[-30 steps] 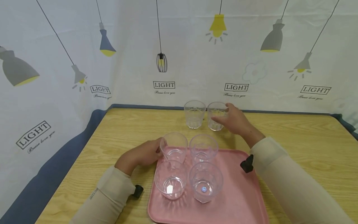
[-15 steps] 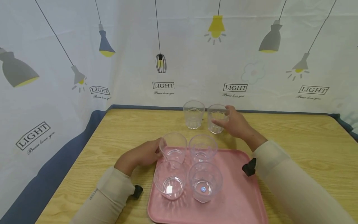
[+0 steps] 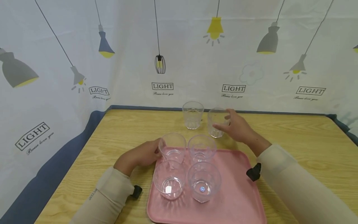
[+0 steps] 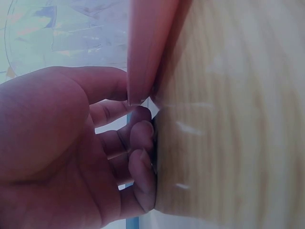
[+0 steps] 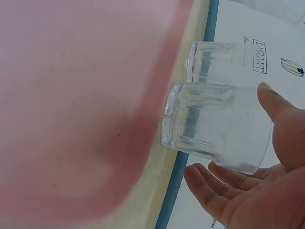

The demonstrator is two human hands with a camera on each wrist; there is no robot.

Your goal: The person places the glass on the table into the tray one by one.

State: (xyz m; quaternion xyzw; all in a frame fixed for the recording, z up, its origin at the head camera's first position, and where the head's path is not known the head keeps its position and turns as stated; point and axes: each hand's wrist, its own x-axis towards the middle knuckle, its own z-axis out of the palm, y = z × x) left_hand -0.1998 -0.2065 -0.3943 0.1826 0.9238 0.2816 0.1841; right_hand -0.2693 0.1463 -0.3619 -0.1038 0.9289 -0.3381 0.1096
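My right hand (image 3: 238, 128) grips a clear plastic cup (image 3: 215, 126) behind the pink tray (image 3: 237, 193), thumb on the near side. In the right wrist view the fingers (image 5: 209, 193) curl below the tilted-looking cup. My left hand (image 3: 144, 153) holds the tray's far left corner. In the left wrist view its thumb (image 4: 107, 82) lies against the tray rim (image 4: 147, 47), and the other fingers curl by the wooden table. Several clear cups stand on the tray's left half, among them one cup (image 3: 172, 146) beside the left hand and a front cup (image 3: 204, 180).
Another clear cup (image 3: 193, 115) stands on the wooden table (image 3: 123, 124) near its back edge, left of the held one. A white cloth (image 3: 190, 62) printed with lamps hangs behind the table. Black wrist cameras sit at both cuffs.
My right hand has brought its cup a little nearer to the tray, away from the table's back edge. The left hand, the tray and the other cups stay put.
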